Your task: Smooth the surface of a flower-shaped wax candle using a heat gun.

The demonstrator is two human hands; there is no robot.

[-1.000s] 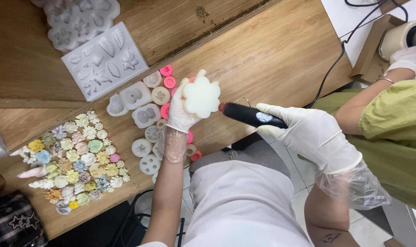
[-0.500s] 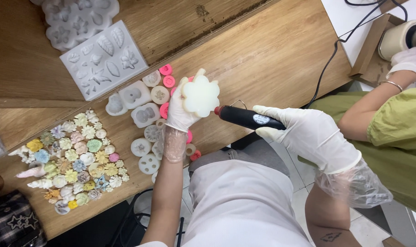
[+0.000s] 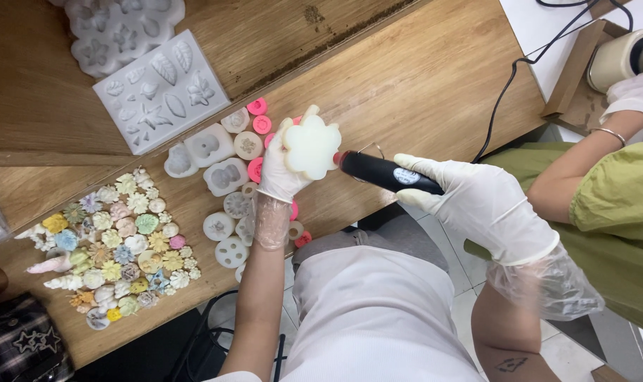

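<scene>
Head view showed both gloved hands up over the counter (image 3: 434,78) edge. Left hand (image 3: 282,177) had its grip pinched around a pale flower-shaped cast (image 3: 311,146), held upright with the flat face toward the camera, fingers behind it, thumb at the lower left rim. Right hand (image 3: 477,201) had its grip wrapped tight round a black pen-shaped tool (image 3: 385,172), tip just at the cast's right edge, red nose touching or nearly so; couldn't tell which. Cable ran up and right from behind the right grip, likely the tool's, but the join was hidden.

Step in hand, as I read it: trimming or smoothing the cast's rim with the tool. Contact looked about to start or just started at the right-side lobe.

Next move would call for a steady left grip, slow turning of the cast so each lobe meets the tip, and light pressure from the right so the edge doesn't chip.

Around the left grip: just below and left, small round and oval moulds (image 3: 226,177) in white and pink. Further left, a spread of small coloured flower pieces (image 3: 116,240). Up and left, a flat white leaf mould (image 3: 159,88), another mould sheet (image 3: 123,28) beyond it.

Right of the right grip: another person in a green top (image 3: 611,212), gloved hand (image 3: 636,95) on a round cream pot (image 3: 615,60), well apart from the work.
</scene>
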